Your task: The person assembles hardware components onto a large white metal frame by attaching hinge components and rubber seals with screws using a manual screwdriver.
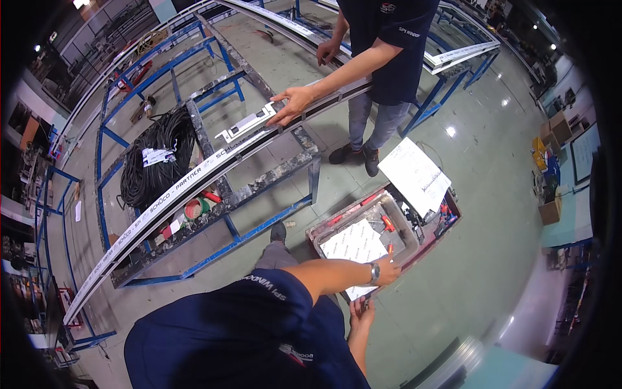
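My left hand (pixel 387 270), with a watch (pixel 375 272) on the wrist, is closed at the near side of an open toolbox (pixel 424 259). An orange-red tool handle (pixel 390 248) stands just beyond its fingers. My right hand (pixel 361 314) is closed lower down, by the toolbox's near corner, with a small dark piece (pixel 365 303) at its fingertips. Printed white sheets (pixel 355 247) lie over a grey tray (pixel 406 241) in the toolbox, beside a red-handled tool (pixel 387 223). A large printed paper (pixel 414 174) rests across the toolbox's far end.
A co-worker (pixel 392 58) stands across from me, one hand (pixel 293 104) on a white piece (pixel 249 123) atop a long curved profile (pixel 165 201). Blue metal stands (pixel 220 243) support it. A black cable coil (pixel 159 155) sits on the left stand. Cardboard boxes (pixel 551 211) are at right.
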A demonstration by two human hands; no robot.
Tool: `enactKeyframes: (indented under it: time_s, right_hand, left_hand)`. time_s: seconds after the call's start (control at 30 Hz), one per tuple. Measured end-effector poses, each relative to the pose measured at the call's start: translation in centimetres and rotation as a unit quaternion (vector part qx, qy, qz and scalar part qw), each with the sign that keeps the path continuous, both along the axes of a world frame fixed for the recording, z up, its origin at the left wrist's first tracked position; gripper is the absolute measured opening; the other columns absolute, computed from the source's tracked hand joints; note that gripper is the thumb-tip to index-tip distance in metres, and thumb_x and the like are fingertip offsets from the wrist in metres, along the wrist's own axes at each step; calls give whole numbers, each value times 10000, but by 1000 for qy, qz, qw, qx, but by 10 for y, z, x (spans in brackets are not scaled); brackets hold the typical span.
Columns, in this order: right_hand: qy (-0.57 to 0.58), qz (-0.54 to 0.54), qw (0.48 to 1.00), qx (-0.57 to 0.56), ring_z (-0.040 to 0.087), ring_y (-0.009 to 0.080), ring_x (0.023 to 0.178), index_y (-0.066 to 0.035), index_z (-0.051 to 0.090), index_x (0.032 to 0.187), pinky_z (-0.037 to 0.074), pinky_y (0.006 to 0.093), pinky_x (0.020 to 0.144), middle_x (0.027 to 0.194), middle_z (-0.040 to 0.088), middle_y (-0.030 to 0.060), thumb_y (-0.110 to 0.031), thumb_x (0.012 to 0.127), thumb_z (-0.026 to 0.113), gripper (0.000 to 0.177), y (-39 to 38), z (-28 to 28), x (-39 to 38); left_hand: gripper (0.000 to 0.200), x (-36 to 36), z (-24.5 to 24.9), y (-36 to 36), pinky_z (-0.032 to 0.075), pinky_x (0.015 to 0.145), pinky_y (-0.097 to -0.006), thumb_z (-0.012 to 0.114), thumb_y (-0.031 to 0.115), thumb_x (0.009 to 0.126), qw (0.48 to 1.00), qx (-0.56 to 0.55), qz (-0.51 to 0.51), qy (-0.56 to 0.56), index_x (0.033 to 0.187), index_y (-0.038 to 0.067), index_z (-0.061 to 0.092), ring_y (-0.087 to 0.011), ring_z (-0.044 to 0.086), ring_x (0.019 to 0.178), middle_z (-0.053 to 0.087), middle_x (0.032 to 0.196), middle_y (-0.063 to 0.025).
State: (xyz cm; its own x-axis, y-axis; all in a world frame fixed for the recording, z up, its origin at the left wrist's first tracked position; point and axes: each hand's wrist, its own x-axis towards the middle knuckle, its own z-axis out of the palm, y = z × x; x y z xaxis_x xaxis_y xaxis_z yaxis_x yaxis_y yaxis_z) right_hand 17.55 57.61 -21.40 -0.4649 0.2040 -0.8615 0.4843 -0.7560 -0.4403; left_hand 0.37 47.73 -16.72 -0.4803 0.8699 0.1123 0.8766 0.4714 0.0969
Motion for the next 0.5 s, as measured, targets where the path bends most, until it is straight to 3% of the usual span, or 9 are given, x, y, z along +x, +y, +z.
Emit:
enactKeyframes:
  time_s: [0.07, 0.17, 0.23, 0.33, 0.43, 0.47, 0.5]
  right_hand:
    - [-13, 39, 999, -12, 572, 260, 1115, -46, 445, 1279, 522, 482, 956, 1167, 543, 109, -296, 1030, 470, 353, -8, 10, 14]
    - [210, 110, 971, -23, 502, 303, 1227, 18, 223, 1484, 483, 535, 1035, 1267, 433, 197, 12, 968, 513, 591, -22, 24, 50]
    - [232, 90, 966, -78, 423, 354, 1298, 14, 69, 1529, 423, 576, 1088, 1307, 330, 237, 159, 909, 483, 759, -20, 21, 51]
    - [186, 57, 979, -67, 439, 353, 1273, 34, 110, 1512, 443, 567, 1077, 1273, 350, 220, 149, 913, 489, 718, -24, 11, 51]
    - [84, 0, 994, -76, 446, 336, 1256, 54, 138, 1495, 473, 547, 1058, 1260, 352, 216, 150, 910, 507, 698, -27, 6, 36]
    - [47, -51, 992, -106, 449, 326, 1249, 60, 148, 1490, 486, 537, 1049, 1257, 351, 211, 159, 904, 514, 698, -30, 13, 28]
    - [9, -104, 985, -136, 452, 316, 1242, 65, 158, 1485, 500, 527, 1040, 1255, 350, 207, 168, 897, 521, 698, -31, 21, 22]
  left_hand:
    - [241, -13, 4, 3, 420, 960, -583, 566, 265, 871, 997, -45, -30, -49, 1056, 204, 709, -224, 604, 1139, 599, 1202, -44]
    - [214, -25, 3, 11, 501, 850, -537, 579, 269, 868, 993, -75, -62, -63, 1037, 241, 706, -251, 666, 1030, 618, 1151, -21]
    - [212, -29, 8, 15, 528, 799, -525, 599, 274, 855, 989, -95, -87, -72, 1034, 227, 702, -266, 679, 993, 623, 1134, -21]
    - [285, -41, -2, 13, 545, 725, -539, 621, 277, 844, 987, -53, -108, -103, 1124, 233, 648, -293, 688, 966, 630, 1133, -57]
    - [501, -43, 36, -4, 542, 733, -573, 715, 350, 786, 978, -124, -63, -159, 1251, 253, 558, -323, 678, 999, 632, 1142, -93]
    - [836, -43, 46, -6, 528, 774, -639, 833, 439, 665, 961, -193, -78, -185, 1393, 293, 450, -418, 583, 1182, 547, 1309, -186]
    - [933, -38, 55, -11, 515, 810, -649, 856, 456, 620, 962, -203, -69, -168, 1427, 301, 414, -450, 530, 1228, 471, 1376, -208]
